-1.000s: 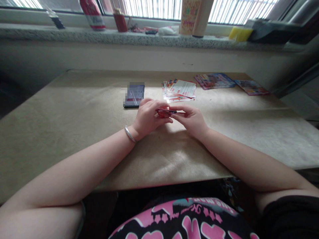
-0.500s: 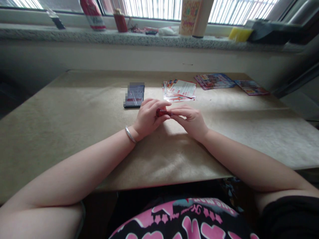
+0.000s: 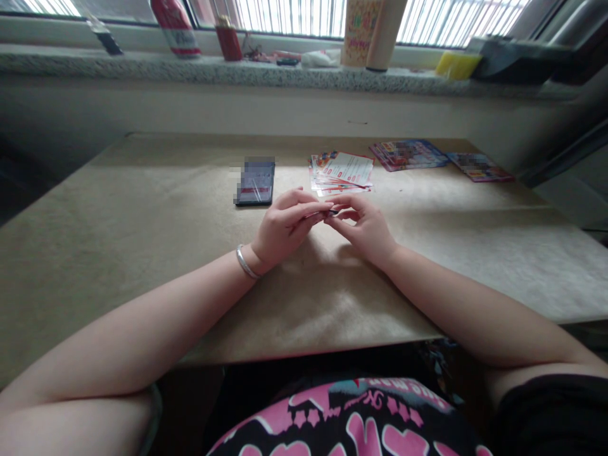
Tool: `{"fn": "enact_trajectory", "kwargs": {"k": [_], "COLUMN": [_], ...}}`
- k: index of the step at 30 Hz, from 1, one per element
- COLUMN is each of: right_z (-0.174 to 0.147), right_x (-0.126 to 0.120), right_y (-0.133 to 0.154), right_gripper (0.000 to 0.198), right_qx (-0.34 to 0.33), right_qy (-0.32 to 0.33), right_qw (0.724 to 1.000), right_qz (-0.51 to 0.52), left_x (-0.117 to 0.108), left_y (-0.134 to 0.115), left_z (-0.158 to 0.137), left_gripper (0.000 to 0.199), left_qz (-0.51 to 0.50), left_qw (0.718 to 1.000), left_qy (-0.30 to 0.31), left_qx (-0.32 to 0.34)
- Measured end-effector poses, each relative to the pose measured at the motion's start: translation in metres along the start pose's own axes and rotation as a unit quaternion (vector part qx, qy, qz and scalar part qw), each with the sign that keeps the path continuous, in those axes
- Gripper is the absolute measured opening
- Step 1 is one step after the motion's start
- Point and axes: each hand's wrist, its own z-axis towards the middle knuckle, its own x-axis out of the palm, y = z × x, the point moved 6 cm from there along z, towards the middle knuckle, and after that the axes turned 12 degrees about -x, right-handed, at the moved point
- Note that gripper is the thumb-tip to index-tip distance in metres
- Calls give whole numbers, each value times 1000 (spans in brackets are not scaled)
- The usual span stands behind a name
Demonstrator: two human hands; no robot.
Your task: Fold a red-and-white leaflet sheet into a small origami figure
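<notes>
My left hand (image 3: 286, 221), with a silver bangle at the wrist, has its fingers closed over a small red, shiny packet. Only a thin dark edge of the packet (image 3: 334, 213) shows now, between the fingertips of both hands. From the other side my right hand (image 3: 365, 225) pinches that edge between thumb and fingers. Both hands meet just above the table (image 3: 304, 304). Behind them lies a fanned stack of white and red printed cards (image 3: 349, 170). A dark smartphone (image 3: 256, 183) lies beyond my left hand.
Colourful packs (image 3: 413, 155) lie at the back right, beside another printed pack (image 3: 479, 166). On the stone windowsill (image 3: 266, 73) stand a red bottle (image 3: 175, 28), a red container (image 3: 228, 41), a patterned cup (image 3: 361, 35) and a yellow sponge-like block (image 3: 458, 65).
The fingers of my left hand have closed further over the red packet, so its red side is now hidden. My right fingers are slightly more bent. The cards and smartphone stay put.
</notes>
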Motion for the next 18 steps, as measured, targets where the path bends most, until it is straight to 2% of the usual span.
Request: {"fn": "enact_trajectory", "kwargs": {"k": [2, 5, 8, 12, 18], "right_z": [0, 0, 1, 3, 5], "right_x": [-1, -4, -8, -12, -12], "right_y": [-3, -2, 6, 20, 31], "right_gripper": [23, 17, 11, 7, 7], "right_qx": [17, 8, -32, -99, -113], "right_qy": [-13, -21, -29, -24, -5], "right_qw": [1000, 1000, 999, 993, 989], "right_qz": [1, -13, -29, -59, -92], "left_x": [0, 1, 0, -5, -11], "left_y": [1, 1, 0, -1, -3], "left_z": [-1, 0, 1, 2, 5], "left_gripper": [26, 27, 27, 22, 17], "left_qz": [-6, -2, 16, 46, 70], "left_qw": [1000, 1000, 1000, 999, 996], "left_qy": [-1, 6, 13, -16, -34], "left_qx": [-4, -13, -19, -13, -38]}}
